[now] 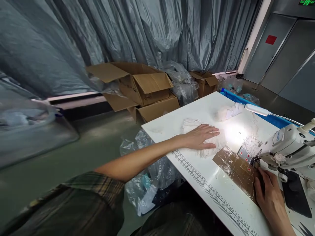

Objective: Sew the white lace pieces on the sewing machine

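Note:
My left hand (pixel 203 136) lies flat with spread fingers on white lacy fabric (pixel 190 124) on the sewing table (pixel 169 121). At the needle of a white sewing machine (pixel 283 149), my right hand (pixel 270 190) rests with its fingers stretched toward the presser foot. The thumb stands apart from them, by the edge of a brown tape-covered board (pixel 233 168). A metal plate with red marks (pixel 244 156) sits beside the presser foot, and a piece of white lace (pixel 252 144) lies just behind it. The right fingertips are partly hidden at the foot.
A lamp (pixel 258 109) lights the tabletop near crumpled white cloth (pixel 232 111). A ruler strip (pixel 209 190) runs along the near edge. A black phone-like slab (pixel 296 193) and scissors (pixel 305 229) lie at right. Cardboard boxes (pixel 147 85) and plastic bags (pixel 157 167) stand beyond and beside the table.

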Demonstrator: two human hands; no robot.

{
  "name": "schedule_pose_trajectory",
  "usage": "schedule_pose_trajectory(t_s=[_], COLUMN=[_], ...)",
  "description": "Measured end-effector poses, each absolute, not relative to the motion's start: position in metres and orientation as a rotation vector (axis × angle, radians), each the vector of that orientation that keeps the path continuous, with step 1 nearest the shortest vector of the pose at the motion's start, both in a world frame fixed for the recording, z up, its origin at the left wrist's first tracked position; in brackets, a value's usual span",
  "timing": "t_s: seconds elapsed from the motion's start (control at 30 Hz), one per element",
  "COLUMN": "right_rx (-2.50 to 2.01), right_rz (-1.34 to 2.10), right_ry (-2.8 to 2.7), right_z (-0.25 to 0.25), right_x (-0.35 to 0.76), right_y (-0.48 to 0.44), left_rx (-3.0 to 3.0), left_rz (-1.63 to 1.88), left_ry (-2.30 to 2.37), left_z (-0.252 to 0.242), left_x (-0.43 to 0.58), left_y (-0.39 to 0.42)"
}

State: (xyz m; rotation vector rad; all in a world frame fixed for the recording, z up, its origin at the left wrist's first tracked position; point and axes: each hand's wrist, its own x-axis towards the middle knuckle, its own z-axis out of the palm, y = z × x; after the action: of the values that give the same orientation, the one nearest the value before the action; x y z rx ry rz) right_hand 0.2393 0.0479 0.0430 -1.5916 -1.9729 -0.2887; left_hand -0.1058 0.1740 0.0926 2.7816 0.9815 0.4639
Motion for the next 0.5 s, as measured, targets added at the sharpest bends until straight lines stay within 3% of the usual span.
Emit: schedule_pose_trajectory(t_s=[0.17,0.5], right_rx=[-1.621,-1.6], right_rz=[-0.218,-0.206], right_ry=[-1.952,-1.968], right_z=[0.047,0.045], right_x=[0.24,0.245], right_y=[0.048,0.049], left_rx=[2.72,2.795], left_rz=[0.48,0.953], left_ry=[1.015,0.678], left_z=[0.088,0.093], left_x=[-0.098,-0.104], left_y=[0.203,0.176])
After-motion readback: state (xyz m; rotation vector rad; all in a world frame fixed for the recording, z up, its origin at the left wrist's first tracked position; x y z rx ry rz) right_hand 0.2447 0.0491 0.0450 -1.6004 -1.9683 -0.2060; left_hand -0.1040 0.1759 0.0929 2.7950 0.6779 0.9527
